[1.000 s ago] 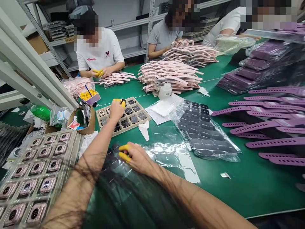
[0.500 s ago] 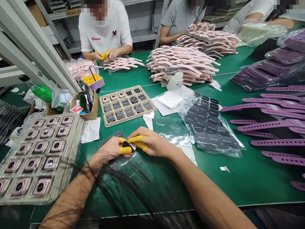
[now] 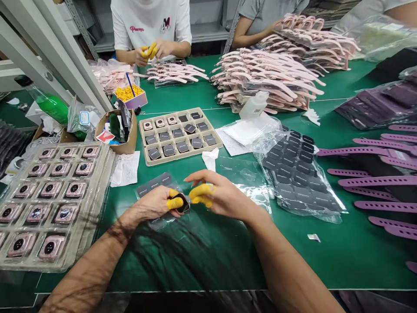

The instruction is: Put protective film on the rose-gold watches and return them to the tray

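A small, square, dark glossy piece is pinched in the left hand, which is mostly closed, with yellow rubber finger cots pressed against the piece's edges. The piece is held nearer the viewer than the beige compartmented tray and above a clear plastic sleeve of dark square pads. The right hand is held open with nothing grasped, its yellow-capped fingertips just beside the piece; whether contact is made cannot be told.

To the left of the tray, rose-gold square watch bodies in a clear blister tray and a brown cardboard box are set on the green tabletop. To its right, a bulging clear bag of dark square pads and purple silicone watch straps are laid out. Beyond it, pale pink straps are heaped, and a co-worker's hands are seen with yellow finger cots.
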The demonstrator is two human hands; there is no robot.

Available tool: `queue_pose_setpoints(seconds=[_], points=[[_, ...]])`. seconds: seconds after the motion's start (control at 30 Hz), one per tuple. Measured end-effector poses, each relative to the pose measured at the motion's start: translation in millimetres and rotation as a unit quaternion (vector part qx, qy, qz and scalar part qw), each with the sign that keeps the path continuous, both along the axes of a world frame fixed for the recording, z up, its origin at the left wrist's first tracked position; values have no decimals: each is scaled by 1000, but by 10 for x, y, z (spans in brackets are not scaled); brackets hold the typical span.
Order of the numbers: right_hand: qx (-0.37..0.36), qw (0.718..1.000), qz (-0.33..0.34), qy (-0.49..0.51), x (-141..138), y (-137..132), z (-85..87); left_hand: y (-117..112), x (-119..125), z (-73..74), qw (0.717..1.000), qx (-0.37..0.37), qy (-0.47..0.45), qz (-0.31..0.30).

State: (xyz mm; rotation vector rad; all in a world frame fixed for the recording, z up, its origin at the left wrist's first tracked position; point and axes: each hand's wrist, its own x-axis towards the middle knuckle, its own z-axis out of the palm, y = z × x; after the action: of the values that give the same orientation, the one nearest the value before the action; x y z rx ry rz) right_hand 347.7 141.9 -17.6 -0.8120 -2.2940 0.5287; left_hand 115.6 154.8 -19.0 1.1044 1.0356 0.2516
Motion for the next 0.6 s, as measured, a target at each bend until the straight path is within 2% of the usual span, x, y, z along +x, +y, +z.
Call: queue_pose_setpoints(seconds=[0.07, 0.1, 0.2, 0.27, 0.37, 0.47, 0.53, 0.6], points=[[-84, 996, -28, 29, 71, 30, 15, 13, 13, -29, 998, 43, -35, 26], [-122, 991, -54, 6, 114, 45, 16, 22, 17, -46, 995, 73, -48, 48], [-182, 961, -145, -152, 221, 86, -40, 48, 11, -102, 973, 193, -37, 123], [-173, 937, -207, -223, 249, 122, -121, 57, 3, -126, 956, 258, -13, 137], [-101, 914, -332, -209, 227, 217, -268, 55, 2, -132, 936, 326, 13, 131], [-58, 879, -449, -151, 164, 331, -406, 50, 11, -129, 942, 311, 3, 126], [-60, 868, -475, -132, 117, 371, -463, 50, 17, -138, 949, 286, 6, 132], [-54, 876, -472, -87, 67, 365, -479, 51, 29, -153, 956, 251, -1, 154]])
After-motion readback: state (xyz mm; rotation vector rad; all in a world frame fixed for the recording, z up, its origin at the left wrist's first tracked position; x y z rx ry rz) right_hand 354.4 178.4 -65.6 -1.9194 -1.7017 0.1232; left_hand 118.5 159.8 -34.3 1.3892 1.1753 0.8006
